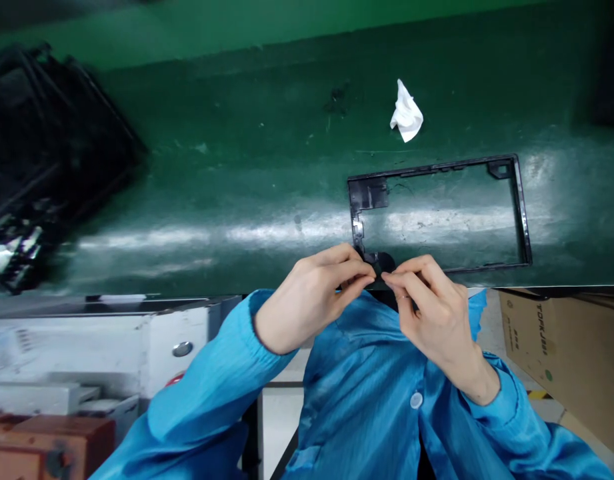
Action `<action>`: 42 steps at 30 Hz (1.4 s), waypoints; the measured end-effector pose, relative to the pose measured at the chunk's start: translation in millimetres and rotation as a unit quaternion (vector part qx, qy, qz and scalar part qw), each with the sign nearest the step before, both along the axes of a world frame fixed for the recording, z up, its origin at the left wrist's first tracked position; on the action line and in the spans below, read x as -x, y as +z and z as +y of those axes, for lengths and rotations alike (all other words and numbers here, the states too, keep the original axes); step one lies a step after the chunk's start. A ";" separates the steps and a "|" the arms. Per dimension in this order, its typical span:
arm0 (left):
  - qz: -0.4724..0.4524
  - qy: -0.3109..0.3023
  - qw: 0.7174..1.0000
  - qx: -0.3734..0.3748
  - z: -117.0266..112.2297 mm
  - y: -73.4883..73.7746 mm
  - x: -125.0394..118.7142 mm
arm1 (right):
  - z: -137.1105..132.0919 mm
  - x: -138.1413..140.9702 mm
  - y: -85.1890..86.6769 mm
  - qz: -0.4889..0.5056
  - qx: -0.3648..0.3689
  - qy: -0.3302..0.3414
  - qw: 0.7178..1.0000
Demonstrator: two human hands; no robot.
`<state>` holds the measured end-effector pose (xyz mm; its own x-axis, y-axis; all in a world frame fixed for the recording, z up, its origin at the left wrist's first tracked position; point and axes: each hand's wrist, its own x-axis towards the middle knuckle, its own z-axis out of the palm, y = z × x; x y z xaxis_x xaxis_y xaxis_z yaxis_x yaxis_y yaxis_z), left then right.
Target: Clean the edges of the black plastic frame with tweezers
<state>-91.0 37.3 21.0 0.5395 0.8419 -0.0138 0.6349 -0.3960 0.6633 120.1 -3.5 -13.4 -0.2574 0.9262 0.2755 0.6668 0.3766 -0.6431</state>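
Observation:
A thin black rectangular plastic frame [439, 167] lies flat on the bench, close to its near edge. At its near left corner, my left hand [321, 293] has its thumb and fingers pinched together on a small black piece [383, 261]. From the other side, my right hand [431, 310] pinches at the same piece, its fingertips almost meeting the left ones. Fingers cover much of this corner, so I cannot tell whether the piece is loose or part of the frame. Beyond the frame sits a crumpled white tissue [407, 113].
The green bench top [237, 167] runs across the view. A pile of black plastic parts [51, 140] is at the left. Below the bench edge stand a white metal cabinet [181, 327] on the left and a cardboard box [567, 360] on the right.

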 end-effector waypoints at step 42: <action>0.139 0.005 0.990 0.003 -1.6 -0.5 -5.3 | 1.2 -1.2 -1.3 0.020 0.002 0.008 1.000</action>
